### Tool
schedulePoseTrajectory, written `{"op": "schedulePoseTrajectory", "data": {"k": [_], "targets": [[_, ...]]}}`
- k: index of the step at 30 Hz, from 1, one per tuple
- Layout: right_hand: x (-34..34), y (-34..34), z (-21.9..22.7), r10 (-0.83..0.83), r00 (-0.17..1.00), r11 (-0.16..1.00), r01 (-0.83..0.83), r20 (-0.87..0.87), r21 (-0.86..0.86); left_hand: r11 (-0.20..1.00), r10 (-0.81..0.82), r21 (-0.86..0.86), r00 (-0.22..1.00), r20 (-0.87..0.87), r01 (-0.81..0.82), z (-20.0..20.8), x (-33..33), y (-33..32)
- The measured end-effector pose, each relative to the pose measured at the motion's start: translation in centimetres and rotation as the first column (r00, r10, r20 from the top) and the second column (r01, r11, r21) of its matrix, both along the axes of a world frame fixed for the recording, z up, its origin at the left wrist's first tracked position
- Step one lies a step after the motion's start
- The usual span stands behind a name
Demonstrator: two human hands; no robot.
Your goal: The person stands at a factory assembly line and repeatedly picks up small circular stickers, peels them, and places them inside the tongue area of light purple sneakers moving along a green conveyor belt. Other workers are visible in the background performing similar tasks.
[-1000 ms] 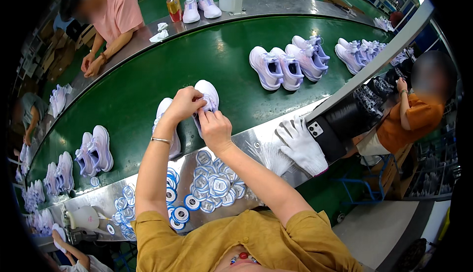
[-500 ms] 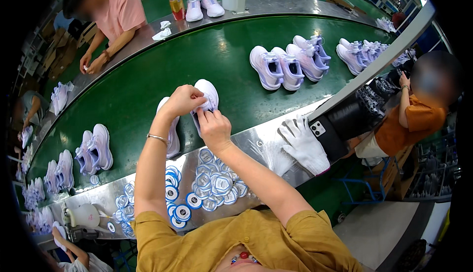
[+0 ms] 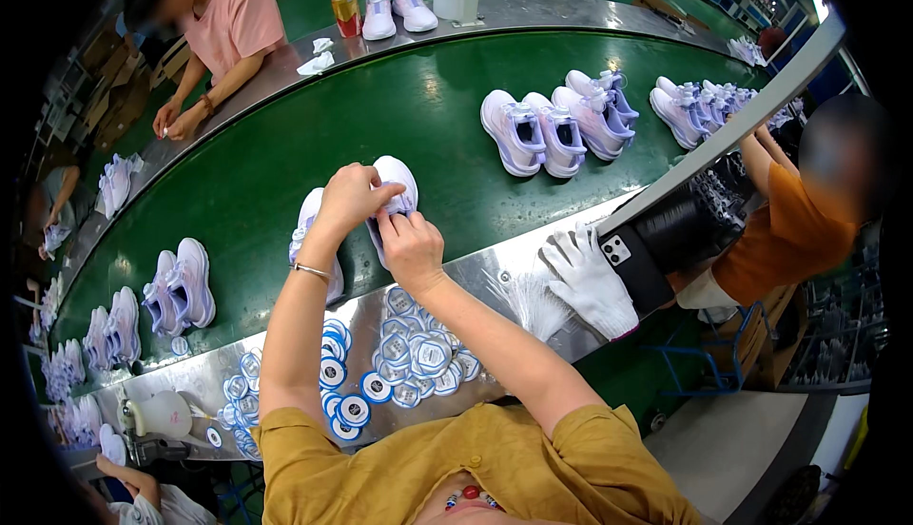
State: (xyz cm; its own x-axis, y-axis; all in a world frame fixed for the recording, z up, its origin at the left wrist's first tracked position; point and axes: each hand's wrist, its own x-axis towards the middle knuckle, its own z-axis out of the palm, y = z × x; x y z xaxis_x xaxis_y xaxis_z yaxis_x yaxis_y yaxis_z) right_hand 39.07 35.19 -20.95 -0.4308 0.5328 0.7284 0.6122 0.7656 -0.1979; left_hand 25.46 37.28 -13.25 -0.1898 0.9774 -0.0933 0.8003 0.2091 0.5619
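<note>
A white and lilac sneaker (image 3: pixel 396 174) stands on the green conveyor belt in front of me, under both of my hands. My left hand (image 3: pixel 355 204) is closed in a pinch over its lace area, thumb toward the right. Just below, my right hand (image 3: pixel 412 243) has its fingers bent together against the same part of the shoe. What the fingertips hold is hidden. A second sneaker (image 3: pixel 310 213) stands to the left, partly covered by my left wrist. Nearest my body, round blue-rimmed tags (image 3: pixel 354 411) and a pile of clear-wrapped tags (image 3: pixel 423 354) lie on the metal ledge.
Sneaker pairs stand on the belt at left (image 3: pixel 192 282) and right (image 3: pixel 514 132). White gloves (image 3: pixel 590 282), thin clear plastic strands (image 3: pixel 533 304) and a phone (image 3: pixel 628 263) lie on the ledge. A metal post (image 3: pixel 732 130) slants across the right. Co-workers sit at far left and right.
My hands stay at the same shoe, with the left fingers shifted slightly over the laces. At right, the co-worker in orange has reached an arm forward toward the belt.
</note>
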Motion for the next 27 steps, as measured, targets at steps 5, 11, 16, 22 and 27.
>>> {"op": "schedulePoseTrajectory", "data": {"k": [5,11,16,22,27], "targets": [[-0.4,-0.4,0.0,0.017,1.000,1.000,-0.017,-0.005,0.002,0.956,-0.242,0.234,0.930,0.278,0.179,-2.8,-2.9,-0.6],[-0.6,-0.3,-0.3,0.009,1.000,1.000,-0.009,0.001,-0.001,0.995,-0.037,0.094,0.995,-0.094,0.045,-1.0,-1.0,-0.5],[-0.9,-0.6,-0.1,0.040,0.999,0.999,-0.040,-0.008,0.002,0.958,-0.232,0.203,0.962,0.144,0.201,-2.7,-2.8,-1.1],[-1.3,-0.9,-0.3,0.063,0.998,0.998,-0.063,0.000,-0.017,0.955,-0.132,0.294,0.935,0.328,0.031,-3.9,-3.8,-1.4],[-1.3,-0.8,-0.4,0.062,0.998,0.998,-0.062,0.006,-0.021,0.997,-0.065,0.040,0.997,0.033,0.064,-2.5,-2.4,-1.6]]}}
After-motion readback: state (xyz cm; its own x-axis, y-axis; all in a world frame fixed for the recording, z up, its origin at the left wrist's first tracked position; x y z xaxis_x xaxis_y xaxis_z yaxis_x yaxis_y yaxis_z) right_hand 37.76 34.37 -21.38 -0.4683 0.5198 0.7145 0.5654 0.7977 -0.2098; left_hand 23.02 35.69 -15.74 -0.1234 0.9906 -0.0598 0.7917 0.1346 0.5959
